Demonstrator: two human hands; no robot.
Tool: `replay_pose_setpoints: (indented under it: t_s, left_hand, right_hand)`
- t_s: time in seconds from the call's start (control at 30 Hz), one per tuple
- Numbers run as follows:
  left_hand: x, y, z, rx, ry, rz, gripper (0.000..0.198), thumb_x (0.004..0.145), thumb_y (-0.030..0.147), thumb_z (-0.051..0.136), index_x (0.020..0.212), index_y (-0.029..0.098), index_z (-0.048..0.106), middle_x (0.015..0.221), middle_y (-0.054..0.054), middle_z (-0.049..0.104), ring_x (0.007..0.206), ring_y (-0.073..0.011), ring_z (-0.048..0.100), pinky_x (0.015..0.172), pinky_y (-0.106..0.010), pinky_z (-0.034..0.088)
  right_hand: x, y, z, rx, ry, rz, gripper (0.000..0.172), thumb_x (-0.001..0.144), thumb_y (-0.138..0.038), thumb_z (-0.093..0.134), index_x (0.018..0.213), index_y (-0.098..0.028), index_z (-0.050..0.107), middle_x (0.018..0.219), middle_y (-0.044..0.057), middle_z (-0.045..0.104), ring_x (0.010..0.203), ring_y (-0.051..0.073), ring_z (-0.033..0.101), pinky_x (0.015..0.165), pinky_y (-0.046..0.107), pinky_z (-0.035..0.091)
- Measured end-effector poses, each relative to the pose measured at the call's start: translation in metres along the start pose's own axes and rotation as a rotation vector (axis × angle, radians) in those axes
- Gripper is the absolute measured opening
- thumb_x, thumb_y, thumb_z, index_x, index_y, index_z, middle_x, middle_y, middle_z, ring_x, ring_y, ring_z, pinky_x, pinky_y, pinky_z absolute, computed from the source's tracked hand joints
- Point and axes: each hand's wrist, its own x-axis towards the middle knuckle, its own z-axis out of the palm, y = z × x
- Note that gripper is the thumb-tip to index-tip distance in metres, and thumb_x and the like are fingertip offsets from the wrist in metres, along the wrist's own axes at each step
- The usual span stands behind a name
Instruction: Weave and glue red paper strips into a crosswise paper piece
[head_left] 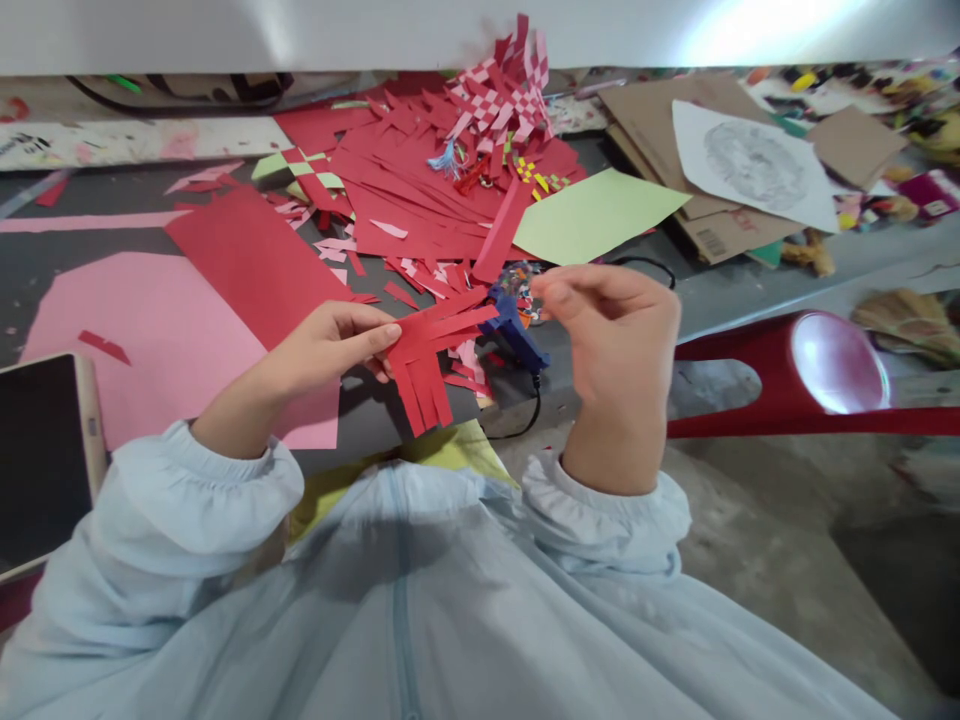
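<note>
My left hand (330, 345) pinches a red paper piece (421, 362) at its corner between thumb and fingers. Cut strips fan out from that piece, some pointing to the right and some hanging down. My right hand (619, 335) is raised to the right of it, thumb and fingertips pressed together; what they hold, if anything, is too small to make out. Just left of those fingertips lies a blue glue gun (517, 330) with a black cord, partly behind the red strips.
Red paper sheets and strips (420, 200) are heaped at the back with pink-and-red woven pieces (506, 105). A light green sheet (600, 215), cardboard (720, 225), a pink sheet (150, 310) and a tablet (45, 460) lie around. A red stool (772, 345) stands at the right.
</note>
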Motion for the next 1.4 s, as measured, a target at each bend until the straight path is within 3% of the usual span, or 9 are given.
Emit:
replay_pose_setpoints:
  t_s: [0.13,0.3,0.43,0.53,0.67,0.87,1.1,1.27,1.4]
  left_hand:
    - [0.000,-0.001,-0.001,0.028,-0.004,0.001,0.037,0.086,0.051,0.073,0.077,0.015,0.075,0.071,-0.003,0.071,0.065,-0.0115,0.064,0.066,-0.022,0.055]
    - [-0.001,0.002,0.000,0.047,0.003,0.026,0.036,0.085,0.048,0.073,0.070,0.015,0.072,0.068,-0.001,0.067,0.065,-0.0115,0.061,0.066,-0.023,0.053]
    - [-0.001,0.006,0.001,0.066,0.001,0.043,0.035,0.081,0.043,0.075,0.062,0.015,0.068,0.062,0.001,0.063,0.063,-0.0105,0.057,0.064,-0.022,0.051]
    - [-0.001,0.005,0.002,0.065,0.023,0.020,0.029,0.079,0.041,0.077,0.068,0.015,0.072,0.065,0.001,0.064,0.063,-0.0098,0.056,0.062,-0.021,0.049]
    - [-0.002,0.000,0.000,0.093,0.024,-0.003,0.026,0.077,0.039,0.081,0.074,0.014,0.075,0.070,-0.001,0.065,0.064,-0.0102,0.055,0.059,-0.022,0.045]
    - [-0.001,-0.004,-0.003,0.148,0.045,0.028,0.029,0.078,0.040,0.080,0.069,0.014,0.072,0.066,-0.001,0.058,0.061,-0.0101,0.051,0.054,-0.023,0.038]
    - [-0.001,-0.007,-0.004,0.154,0.036,0.041,0.032,0.080,0.041,0.079,0.067,0.014,0.069,0.065,0.000,0.053,0.060,-0.0092,0.047,0.053,-0.023,0.035]
    - [-0.001,-0.007,-0.004,0.148,0.035,0.033,0.032,0.080,0.042,0.080,0.067,0.015,0.071,0.067,0.000,0.056,0.062,-0.0092,0.048,0.054,-0.022,0.037]
    - [-0.001,-0.005,-0.003,0.120,0.051,0.001,0.030,0.078,0.043,0.081,0.071,0.015,0.073,0.067,0.000,0.058,0.061,-0.0091,0.050,0.055,-0.022,0.039]
  right_hand:
    - [-0.004,-0.003,0.002,-0.073,-0.287,0.060,0.007,0.072,-0.023,0.083,0.070,-0.027,0.077,0.090,0.002,0.080,0.093,0.022,0.075,0.080,0.038,0.059]
    - [-0.006,-0.006,0.003,-0.118,-0.435,0.126,0.006,0.074,-0.021,0.082,0.071,-0.025,0.079,0.102,0.004,0.081,0.103,0.023,0.075,0.092,0.039,0.058]
    - [-0.009,-0.013,0.009,-0.061,-0.486,0.135,0.004,0.073,-0.023,0.084,0.072,-0.024,0.080,0.093,0.004,0.081,0.092,0.021,0.076,0.081,0.033,0.060]
    - [-0.012,-0.014,0.017,-0.065,-0.470,0.154,0.007,0.072,-0.027,0.084,0.070,-0.023,0.079,0.082,0.003,0.079,0.077,0.019,0.073,0.066,0.030,0.059]
    - [-0.014,-0.013,0.026,-0.061,-0.422,0.144,0.005,0.072,-0.022,0.081,0.068,-0.021,0.079,0.076,0.002,0.078,0.072,0.017,0.071,0.065,0.029,0.058]
    - [-0.010,-0.006,0.019,-0.053,-0.170,0.123,0.004,0.071,-0.021,0.083,0.071,-0.022,0.079,0.073,0.000,0.077,0.069,0.016,0.071,0.067,0.031,0.059]
    - [0.004,0.000,0.002,0.040,0.274,-0.084,0.007,0.074,-0.026,0.082,0.075,-0.023,0.076,0.074,-0.001,0.075,0.061,0.013,0.063,0.062,0.031,0.055]
    - [0.020,0.005,-0.017,0.115,0.508,-0.289,0.010,0.077,-0.025,0.081,0.073,-0.022,0.072,0.074,0.001,0.070,0.061,0.011,0.061,0.059,0.028,0.052]
    - [0.032,0.007,-0.043,0.182,0.661,-0.443,0.013,0.083,-0.031,0.077,0.075,-0.026,0.068,0.081,-0.004,0.067,0.068,0.008,0.064,0.060,0.022,0.050]
